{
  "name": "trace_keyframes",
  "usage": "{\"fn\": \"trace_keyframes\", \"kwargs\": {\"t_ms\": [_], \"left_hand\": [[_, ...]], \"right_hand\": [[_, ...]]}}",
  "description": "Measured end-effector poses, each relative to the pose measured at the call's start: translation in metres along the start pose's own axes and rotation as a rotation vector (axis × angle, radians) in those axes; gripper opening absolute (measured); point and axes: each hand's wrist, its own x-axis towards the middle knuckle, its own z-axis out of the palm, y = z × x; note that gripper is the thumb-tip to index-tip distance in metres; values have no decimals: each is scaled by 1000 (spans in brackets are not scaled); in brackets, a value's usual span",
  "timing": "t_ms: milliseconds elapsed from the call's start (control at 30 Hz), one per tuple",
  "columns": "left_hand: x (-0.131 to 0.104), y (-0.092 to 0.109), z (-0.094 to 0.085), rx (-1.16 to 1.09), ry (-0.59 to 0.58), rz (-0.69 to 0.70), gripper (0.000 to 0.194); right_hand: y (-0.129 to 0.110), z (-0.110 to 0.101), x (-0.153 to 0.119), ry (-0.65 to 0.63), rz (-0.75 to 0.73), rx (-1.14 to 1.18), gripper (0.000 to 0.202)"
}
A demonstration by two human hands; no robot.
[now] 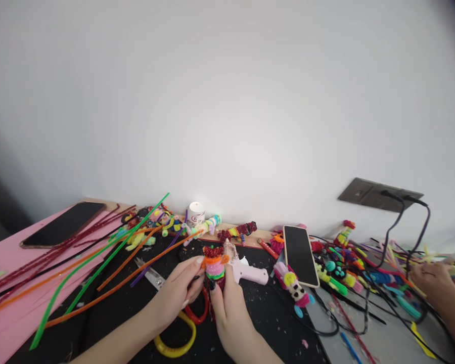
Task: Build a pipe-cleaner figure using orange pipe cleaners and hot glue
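Between my two hands, above the black mat (pixel 288 333), is a small pipe-cleaner figure (pixel 215 270) with bands of red, orange, pink and green. The fingertips of my left hand (pixel 178 285) pinch it at its left side. My right hand (pixel 231 308) grips its lower right part, with the thumb in front. Part of the figure is covered by my fingers. Below my left hand lie scissors (pixel 174 349) with yellow and red handles, partly hidden by it. Just beyond my right hand rests a pale pink glue gun (pixel 252 274).
Long pipe cleaners (pixel 109 258) spread over the pink sheet (pixel 7 242) on the left, near a dark phone (pixel 62 225). A second phone (pixel 301 255) lies right of centre. Black cords run from a wall outlet (pixel 379 194). Another person's hand (pixel 436 283) is at the far right.
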Motion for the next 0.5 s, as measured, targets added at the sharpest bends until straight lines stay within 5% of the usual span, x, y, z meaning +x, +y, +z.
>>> {"fn": "trace_keyframes", "kwargs": {"t_ms": [500], "left_hand": [[-1,0,0,9,-3,-1,40]], "right_hand": [[3,3,-2,32,2,21,32]]}}
